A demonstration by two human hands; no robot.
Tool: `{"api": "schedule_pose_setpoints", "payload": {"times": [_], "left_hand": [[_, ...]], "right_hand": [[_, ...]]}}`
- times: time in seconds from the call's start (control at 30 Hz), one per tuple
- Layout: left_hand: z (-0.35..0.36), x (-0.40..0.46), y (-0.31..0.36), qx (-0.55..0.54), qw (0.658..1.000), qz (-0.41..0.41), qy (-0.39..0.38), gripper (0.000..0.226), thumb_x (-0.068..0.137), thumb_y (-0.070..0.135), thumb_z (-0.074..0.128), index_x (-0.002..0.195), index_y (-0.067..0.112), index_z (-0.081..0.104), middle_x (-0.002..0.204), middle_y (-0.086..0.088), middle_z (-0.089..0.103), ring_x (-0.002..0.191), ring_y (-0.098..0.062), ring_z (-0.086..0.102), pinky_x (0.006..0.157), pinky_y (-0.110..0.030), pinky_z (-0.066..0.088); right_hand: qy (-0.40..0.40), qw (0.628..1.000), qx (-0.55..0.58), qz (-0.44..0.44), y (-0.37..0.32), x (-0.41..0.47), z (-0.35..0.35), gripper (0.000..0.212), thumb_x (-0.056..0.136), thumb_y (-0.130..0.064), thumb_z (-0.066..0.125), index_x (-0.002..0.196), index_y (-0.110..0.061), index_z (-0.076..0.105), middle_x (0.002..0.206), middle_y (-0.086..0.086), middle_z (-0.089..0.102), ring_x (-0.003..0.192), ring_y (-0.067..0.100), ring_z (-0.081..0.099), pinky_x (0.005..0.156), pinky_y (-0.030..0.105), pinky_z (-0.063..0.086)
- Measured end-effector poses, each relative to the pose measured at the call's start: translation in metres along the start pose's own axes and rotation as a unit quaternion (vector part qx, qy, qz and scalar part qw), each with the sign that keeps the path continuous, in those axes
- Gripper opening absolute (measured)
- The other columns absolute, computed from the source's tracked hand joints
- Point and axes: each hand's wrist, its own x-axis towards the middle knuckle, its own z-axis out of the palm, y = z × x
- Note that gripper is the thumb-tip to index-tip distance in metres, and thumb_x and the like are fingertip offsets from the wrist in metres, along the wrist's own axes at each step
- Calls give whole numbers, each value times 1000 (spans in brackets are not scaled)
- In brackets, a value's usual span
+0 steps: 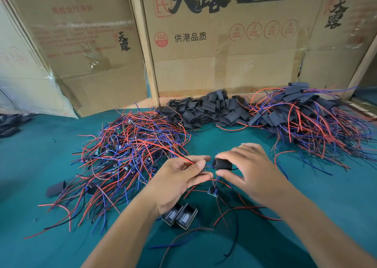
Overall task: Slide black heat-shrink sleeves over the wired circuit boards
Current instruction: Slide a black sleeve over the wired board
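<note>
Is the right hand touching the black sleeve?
Touching. The head view shows the right hand pinching the black sleeve, with one finger lying over its top and the thumb just under it.

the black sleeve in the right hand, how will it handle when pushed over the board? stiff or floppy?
The black sleeve is probably soft and thin-walled: the right hand pinches it and its mouth still gapes. Likely light too, since the spare sleeves lie flattened in a loose heap. It may buckle if pushed from the far end.
</note>
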Motion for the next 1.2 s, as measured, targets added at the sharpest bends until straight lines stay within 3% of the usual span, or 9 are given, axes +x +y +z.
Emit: {"api": "schedule_pose_setpoints", "payload": {"times": [0.07, 0.13, 0.23, 0.3, 0.37, 0.53, 0.8, 1.03, 1.2], "left_hand": [[-3, -1, 1, -31, 999, -22, -11, 26, 93, -3, 58, 118, -8, 65, 108, -27, 67, 102, -31, 69, 87, -23, 56], [-6, -1, 2, -43, 999, -20, -16, 35, 88, -5, 62, 123, -8, 60, 106, -27, 66, 105, -35, 69, 89, -25, 56], [-5, -2, 6, 32, 999, 12, 12, 41, 76, 10, 74, 113, -4, 64, 84, -11, 65, 88, -27, 73, 79, -25, 58], [-4, 0, 5, 96, 994, 31, 40, 35, 73, 16, 76, 102, -2, 65, 78, -6, 66, 74, -17, 69, 68, -22, 55], [-2, 1, 2, 87, 994, 43, 54, 33, 72, 16, 77, 96, -2, 64, 77, -4, 66, 67, -15, 64, 66, -21, 53], [-2, 1, 1, 27, 998, 34, 40, 28, 72, 15, 79, 92, 0, 65, 80, -4, 64, 68, -15, 63, 70, -22, 53], [-3, 0, 6, -27, 999, 17, 28, 18, 76, 8, 76, 91, 1, 68, 83, -7, 66, 72, -16, 65, 72, -20, 55], [0, 0, 5, -38, 999, -8, 20, 19, 71, 2, 76, 89, -3, 71, 83, -13, 70, 72, -22, 71, 70, -22, 58], [2, -2, 5, 19, 999, -11, 36, 24, 72, 8, 78, 93, 0, 69, 80, -11, 68, 70, -19, 67, 68, -22, 57]], "right_hand": [[-2, 1000, 0, -9, -2, 0, 1, 39, 90, -51, 44, 102, -21, 67, 85, -9, 65, 83, 17, 58, 91, 28, 31], [-3, 1000, -3, -11, -2, 0, 1, 39, 90, -50, 44, 102, -21, 68, 85, -9, 65, 83, 18, 59, 91, 29, 31], [0, 1000, -8, -8, -3, 0, 1, 41, 89, -50, 45, 102, -19, 69, 86, -7, 66, 84, 20, 60, 90, 30, 32], [0, 1000, -14, -9, -4, 0, 1, 39, 89, -49, 48, 103, -19, 68, 86, -6, 66, 84, 19, 60, 91, 30, 32], [3, 1000, -21, -12, -5, 0, 2, 33, 88, -46, 56, 102, -18, 68, 85, -6, 66, 84, 19, 60, 90, 30, 32], [6, 999, -29, -15, -5, 0, 3, 30, 86, -42, 61, 101, -17, 69, 81, -5, 65, 80, 21, 61, 88, 33, 33], [-1, 1000, -19, -18, -7, -1, 3, 42, 90, -50, 46, 103, -17, 68, 84, -5, 66, 81, 21, 61, 88, 34, 34], [-7, 1000, -4, -17, -12, -1, 3, 38, 91, -48, 47, 105, -18, 66, 86, -5, 65, 83, 20, 58, 87, 34, 35], [-25, 999, 15, -14, -13, -1, 1, 30, 91, -42, 56, 107, -18, 66, 85, -3, 63, 82, 22, 57, 83, 37, 41]]}}
